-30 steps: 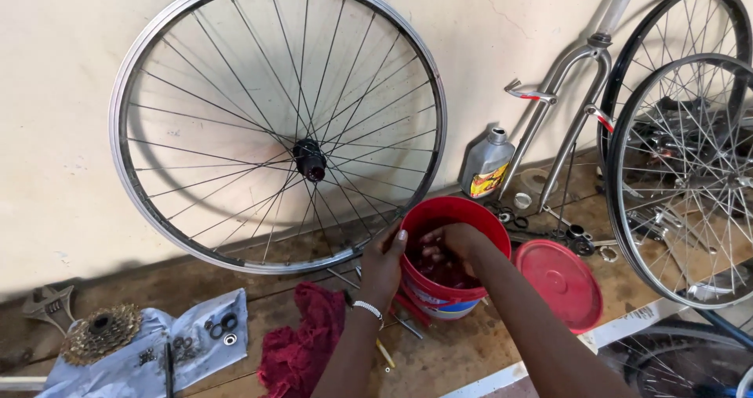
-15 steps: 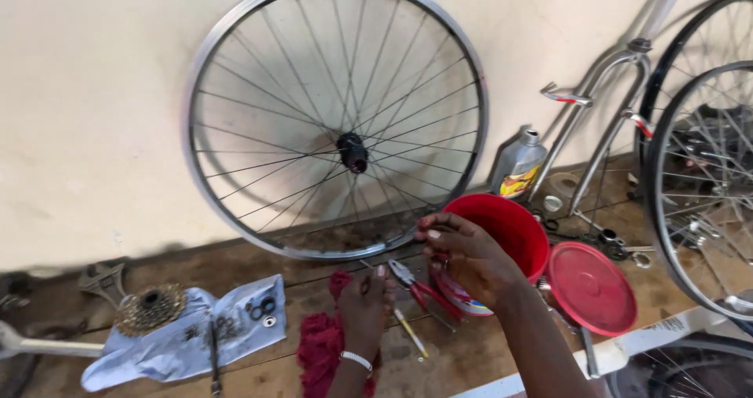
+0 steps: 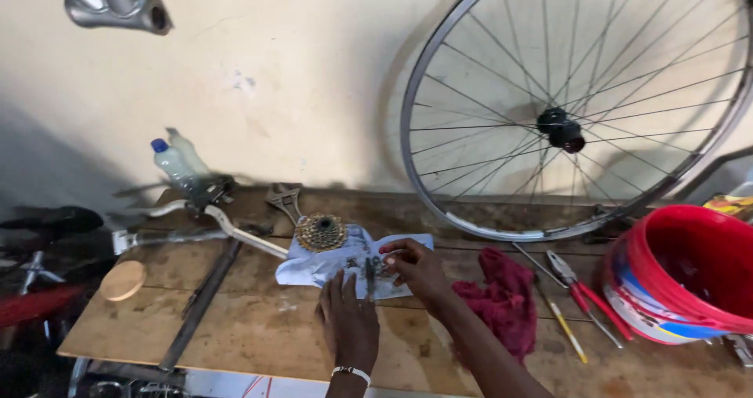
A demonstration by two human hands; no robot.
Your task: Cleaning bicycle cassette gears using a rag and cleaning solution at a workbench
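Note:
My left hand (image 3: 348, 320) lies flat on the wooden bench (image 3: 259, 327), its fingertips touching the near edge of a pale plastic sheet (image 3: 314, 266) that carries small metal parts. Over the same sheet my right hand (image 3: 416, 266) has its fingers curled round a small part; what it is cannot be made out. A toothed gear cluster (image 3: 321, 232) sits at the sheet's far edge. A dark red rag (image 3: 498, 297) lies just right of my right wrist.
A spoked wheel (image 3: 566, 128) leans on the wall. A red bucket (image 3: 690, 272) stands at right, red-handled pliers (image 3: 580, 287) and a yellow screwdriver (image 3: 566, 323) beside it. At left are a plastic bottle (image 3: 174, 165), a wrench (image 3: 284, 200), metal bars (image 3: 200, 304) and a wooden disc (image 3: 123, 279).
The view has swung left. Both hands left the red bucket and moved left across the bench to the plastic sheet with the small parts.

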